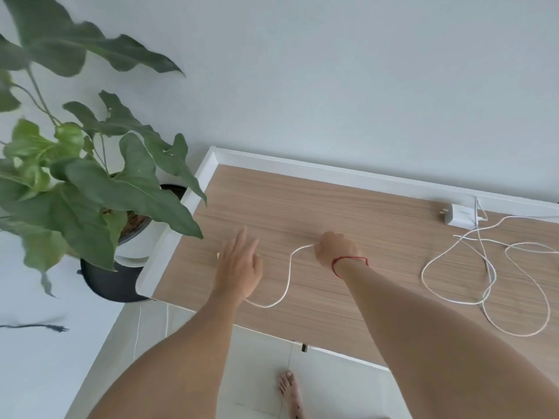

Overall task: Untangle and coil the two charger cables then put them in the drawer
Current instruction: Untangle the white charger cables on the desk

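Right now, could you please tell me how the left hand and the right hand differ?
The left hand is spread flat with straight fingers, holding nothing; the right hand curls its fingers round the white cable. The right hand's wrist wears a red string; the left hand's wrist is bare. Both reach over the wooden tabletop.

A home room — potted houseplant (90,182), wood-topped cabinet (348,207), bare foot (290,391) on pale floor tiles (260,373).

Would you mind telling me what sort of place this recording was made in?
Probably a room in a home: a wood-topped cabinet against a plain wall, a potted plant beside it, a bare foot on the tiled floor.
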Tool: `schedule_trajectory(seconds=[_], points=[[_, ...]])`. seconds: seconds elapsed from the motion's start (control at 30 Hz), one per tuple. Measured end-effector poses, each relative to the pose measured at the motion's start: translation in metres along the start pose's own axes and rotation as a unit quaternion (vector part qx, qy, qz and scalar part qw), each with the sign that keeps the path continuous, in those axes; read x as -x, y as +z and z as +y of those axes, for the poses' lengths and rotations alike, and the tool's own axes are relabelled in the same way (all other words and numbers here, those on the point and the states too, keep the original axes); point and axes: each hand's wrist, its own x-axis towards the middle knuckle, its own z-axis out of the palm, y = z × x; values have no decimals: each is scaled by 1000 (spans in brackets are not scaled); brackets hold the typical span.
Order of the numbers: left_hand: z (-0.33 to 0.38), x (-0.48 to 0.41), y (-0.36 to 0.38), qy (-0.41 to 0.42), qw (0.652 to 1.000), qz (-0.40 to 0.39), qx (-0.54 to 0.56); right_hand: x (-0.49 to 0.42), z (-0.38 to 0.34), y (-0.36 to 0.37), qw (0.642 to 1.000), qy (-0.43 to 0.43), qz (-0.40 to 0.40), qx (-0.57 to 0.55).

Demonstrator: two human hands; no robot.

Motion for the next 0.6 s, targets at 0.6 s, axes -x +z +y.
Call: schedule_trajectory(seconds=[0.6], points=[[-8,-8,-1,-373,889,167,204,4,-1,9,1000,1,-12,-28]])
